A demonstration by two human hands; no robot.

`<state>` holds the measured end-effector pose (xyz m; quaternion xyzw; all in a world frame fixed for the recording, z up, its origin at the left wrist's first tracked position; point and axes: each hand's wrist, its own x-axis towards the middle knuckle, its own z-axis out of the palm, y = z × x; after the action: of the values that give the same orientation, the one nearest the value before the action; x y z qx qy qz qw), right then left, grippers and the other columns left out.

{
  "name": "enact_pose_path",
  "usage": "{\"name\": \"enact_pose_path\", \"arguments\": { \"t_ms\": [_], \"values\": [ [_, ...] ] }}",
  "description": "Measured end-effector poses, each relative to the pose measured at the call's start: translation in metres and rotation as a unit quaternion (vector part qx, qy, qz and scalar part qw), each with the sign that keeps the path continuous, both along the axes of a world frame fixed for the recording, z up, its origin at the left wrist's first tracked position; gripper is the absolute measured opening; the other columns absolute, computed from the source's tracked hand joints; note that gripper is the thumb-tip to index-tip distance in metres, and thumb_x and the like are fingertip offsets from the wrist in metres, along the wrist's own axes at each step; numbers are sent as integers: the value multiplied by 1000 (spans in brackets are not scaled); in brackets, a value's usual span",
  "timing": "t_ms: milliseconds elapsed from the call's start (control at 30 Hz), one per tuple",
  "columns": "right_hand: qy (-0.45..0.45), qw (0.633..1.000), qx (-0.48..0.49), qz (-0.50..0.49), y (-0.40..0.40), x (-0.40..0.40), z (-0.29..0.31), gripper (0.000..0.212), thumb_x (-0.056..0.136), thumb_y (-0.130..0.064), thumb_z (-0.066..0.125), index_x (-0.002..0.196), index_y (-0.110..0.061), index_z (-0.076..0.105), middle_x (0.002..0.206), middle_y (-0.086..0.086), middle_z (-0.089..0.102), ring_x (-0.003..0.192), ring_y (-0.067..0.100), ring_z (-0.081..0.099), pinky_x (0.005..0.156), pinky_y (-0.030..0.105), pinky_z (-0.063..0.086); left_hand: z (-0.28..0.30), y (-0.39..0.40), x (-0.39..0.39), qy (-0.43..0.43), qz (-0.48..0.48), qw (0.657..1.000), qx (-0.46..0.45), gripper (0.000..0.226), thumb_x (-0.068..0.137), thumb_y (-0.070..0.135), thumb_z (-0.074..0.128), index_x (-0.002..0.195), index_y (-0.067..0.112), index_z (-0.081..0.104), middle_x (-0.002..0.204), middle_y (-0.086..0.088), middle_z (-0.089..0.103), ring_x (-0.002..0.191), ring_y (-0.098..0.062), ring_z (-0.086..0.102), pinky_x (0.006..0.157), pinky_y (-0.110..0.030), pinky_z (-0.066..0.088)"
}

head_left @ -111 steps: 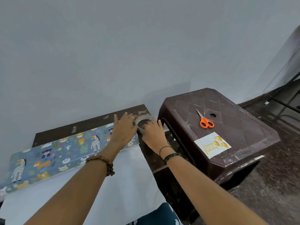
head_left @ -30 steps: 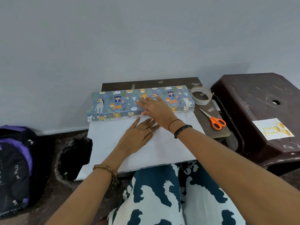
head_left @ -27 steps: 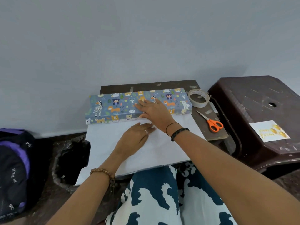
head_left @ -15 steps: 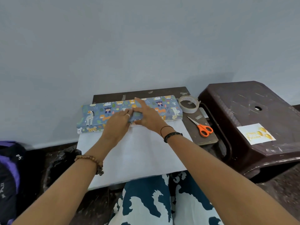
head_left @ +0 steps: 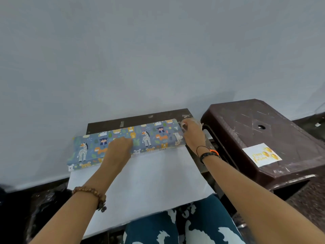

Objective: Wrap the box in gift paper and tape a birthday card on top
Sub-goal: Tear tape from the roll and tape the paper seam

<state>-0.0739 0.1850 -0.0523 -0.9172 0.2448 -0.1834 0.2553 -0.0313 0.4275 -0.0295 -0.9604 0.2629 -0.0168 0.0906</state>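
The long box (head_left: pixel 151 136), covered in blue animal-print gift paper, lies across the back of a small dark table (head_left: pixel 137 118). The paper's white underside (head_left: pixel 149 180) spreads from the box toward me and over my lap. My left hand (head_left: pixel 119 147) presses on the middle of the box with its fingers curled over the front edge. My right hand (head_left: pixel 192 134) is at the box's right end, closed over the clear tape roll (head_left: pixel 183 123), which it mostly hides. The birthday card (head_left: pixel 262 154), white with gold balloons, lies on the brown plastic stool (head_left: pixel 260 124) to the right.
An orange scissors handle (head_left: pixel 214 152) peeks out behind my right wrist. A plain wall stands right behind the table. The stool sits tight against the table's right side. Dark floor and a dark bag lie at the left.
My right hand left the middle of the box and moved right onto the tape roll. My left hand stayed on the box, with its fingers now curled.
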Motion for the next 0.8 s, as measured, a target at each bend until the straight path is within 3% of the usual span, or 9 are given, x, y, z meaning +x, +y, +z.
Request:
{"name": "enact_pose_path", "arguments": {
  "t_ms": [133,267,500,633,800],
  "values": [
    [64,992,-109,21,-4,13,-3,21,89,-3,43,101,-6,60,100,10,62,94,26,59,77,33,48,3,0,2,4,-6,1000,-10,22,89,9,49,109,9,59,101,-11,66,96,-25,63,76,-28,48],
    [84,989,-119,15,-15,13,-8,25,89,0,43,105,-8,61,103,8,62,93,23,60,66,27,43,6,-3,-1,10,-7,1000,-11,27,94,14,47,120,10,53,111,-11,63,103,-23,60,82,-27,47],
    [61,991,-113,30,-34,6,-10,30,90,-4,48,115,-13,61,121,8,59,103,27,59,84,35,52,9,-4,-1,3,-13,1000,11,33,97,21,44,129,13,46,118,-6,60,106,-17,59,84,-22,47],
    [39,985,-155,60,-35,3,-11,22,95,-17,49,111,-12,63,117,8,60,102,24,57,83,35,51,10,-6,-2,2,-10,1000,18,34,97,21,44,130,13,45,117,-6,60,105,-17,60,83,-22,47],
    [19,983,-175,60,-35,-1,-12,25,97,-19,45,117,-11,59,122,7,58,108,21,55,88,29,46,13,-7,-3,-3,-13,1000,20,36,98,22,42,133,14,42,119,-5,59,107,-16,58,85,-21,46]
  ]
}}
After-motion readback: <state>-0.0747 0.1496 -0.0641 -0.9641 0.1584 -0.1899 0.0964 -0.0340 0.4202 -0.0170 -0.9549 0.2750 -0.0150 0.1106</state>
